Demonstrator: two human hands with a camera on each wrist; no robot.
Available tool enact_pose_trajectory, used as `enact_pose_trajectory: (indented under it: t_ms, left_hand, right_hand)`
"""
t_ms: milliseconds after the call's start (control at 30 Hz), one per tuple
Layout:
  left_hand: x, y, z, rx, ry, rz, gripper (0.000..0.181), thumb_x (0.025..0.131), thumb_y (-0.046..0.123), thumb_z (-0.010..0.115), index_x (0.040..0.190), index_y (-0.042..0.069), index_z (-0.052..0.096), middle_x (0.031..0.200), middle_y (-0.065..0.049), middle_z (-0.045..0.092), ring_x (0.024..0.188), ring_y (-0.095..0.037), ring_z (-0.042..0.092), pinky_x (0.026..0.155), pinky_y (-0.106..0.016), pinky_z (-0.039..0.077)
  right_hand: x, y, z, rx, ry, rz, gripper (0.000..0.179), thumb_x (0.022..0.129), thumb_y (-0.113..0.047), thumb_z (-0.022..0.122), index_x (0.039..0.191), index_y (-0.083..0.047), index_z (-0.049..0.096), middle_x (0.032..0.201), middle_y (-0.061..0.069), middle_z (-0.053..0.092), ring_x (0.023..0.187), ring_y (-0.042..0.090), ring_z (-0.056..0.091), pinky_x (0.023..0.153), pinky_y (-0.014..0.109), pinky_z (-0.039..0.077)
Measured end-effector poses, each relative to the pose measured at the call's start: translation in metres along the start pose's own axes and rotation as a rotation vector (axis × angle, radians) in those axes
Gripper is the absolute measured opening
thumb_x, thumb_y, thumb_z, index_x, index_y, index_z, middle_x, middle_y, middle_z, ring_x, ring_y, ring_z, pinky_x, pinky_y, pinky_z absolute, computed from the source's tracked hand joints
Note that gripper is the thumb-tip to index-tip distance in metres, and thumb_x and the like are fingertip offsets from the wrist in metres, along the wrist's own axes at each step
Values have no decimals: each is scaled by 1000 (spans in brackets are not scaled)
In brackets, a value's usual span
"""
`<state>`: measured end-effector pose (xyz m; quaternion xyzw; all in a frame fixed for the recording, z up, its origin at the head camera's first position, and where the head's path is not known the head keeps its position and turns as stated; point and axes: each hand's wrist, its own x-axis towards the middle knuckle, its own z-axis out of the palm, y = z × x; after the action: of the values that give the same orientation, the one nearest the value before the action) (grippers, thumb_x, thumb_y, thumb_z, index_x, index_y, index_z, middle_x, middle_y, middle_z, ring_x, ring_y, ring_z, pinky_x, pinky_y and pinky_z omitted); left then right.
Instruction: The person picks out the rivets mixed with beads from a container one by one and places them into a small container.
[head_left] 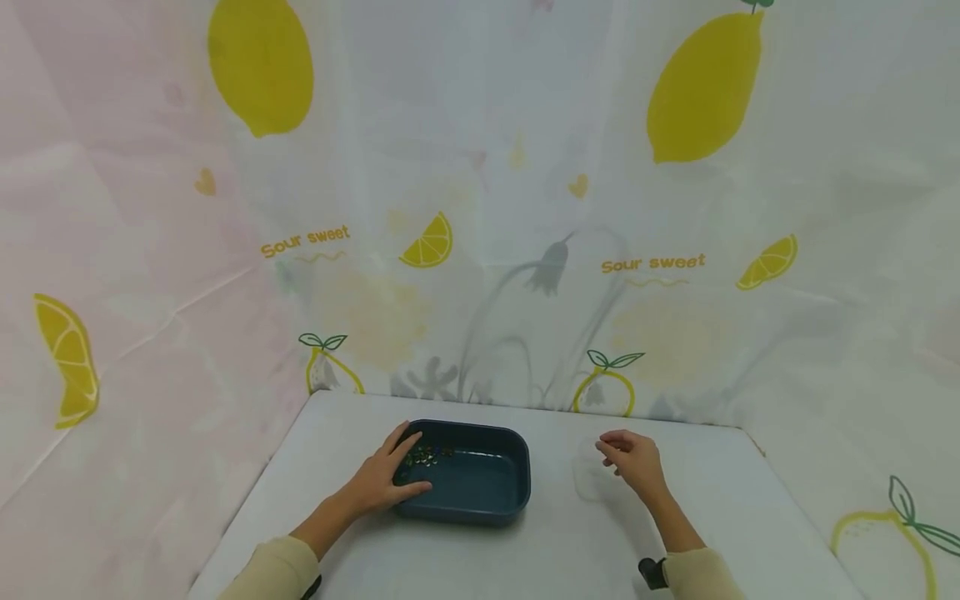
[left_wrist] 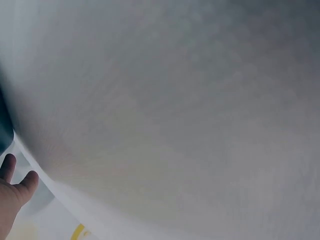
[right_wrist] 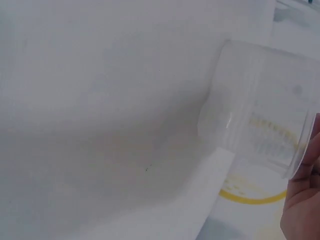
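Note:
A dark blue rectangular tray sits on the white table, with a cluster of small shiny pieces at the left of its floor; their exact kind is too small to tell. My left hand rests over the tray's left end, fingers and thumb spread across the rim. To the right of the tray, my right hand pinches the rim of a clear plastic cup, hard to see against the white table in the head view. No contents show in the cup.
The white table ends at a back edge against a hanging sheet printed with lemons, which also encloses both sides. A dark strap is at the right wrist.

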<state>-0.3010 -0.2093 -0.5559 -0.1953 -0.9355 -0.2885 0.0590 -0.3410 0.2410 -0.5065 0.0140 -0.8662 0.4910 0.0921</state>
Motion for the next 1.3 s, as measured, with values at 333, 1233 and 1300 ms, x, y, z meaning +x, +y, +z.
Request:
enact_pose_trajectory:
  t_ms: [333, 1233, 1300]
  left_hand:
    - [2, -1, 1, 4, 4, 10, 91, 84, 59, 69, 155, 13, 34, 164, -18, 18, 127, -46, 52, 94, -70, 41]
    - [1, -1, 0, 1, -15, -16, 95, 84, 61, 68, 156, 13, 30, 165, -16, 16, 130, -46, 49, 97, -69, 40]
    - [1, -1, 0, -2, -12, -15, 95, 84, 61, 68, 156, 13, 30, 165, -16, 16, 132, -47, 47, 97, -70, 40]
  right_hand:
    - [-1, 8, 6, -73, 58, -112, 12, 85, -10, 77, 94, -1, 76, 85, 12, 75, 58, 4, 60, 51, 23, 48]
    - [-7, 19, 25, -189, 258, -318, 15, 79, -5, 80, 93, -2, 76, 74, 4, 72, 59, 4, 61, 53, 19, 48]
    - [-7, 17, 26, -167, 263, -307, 15, 79, -5, 79, 94, -1, 75, 75, 5, 72, 59, 2, 60, 52, 19, 48]
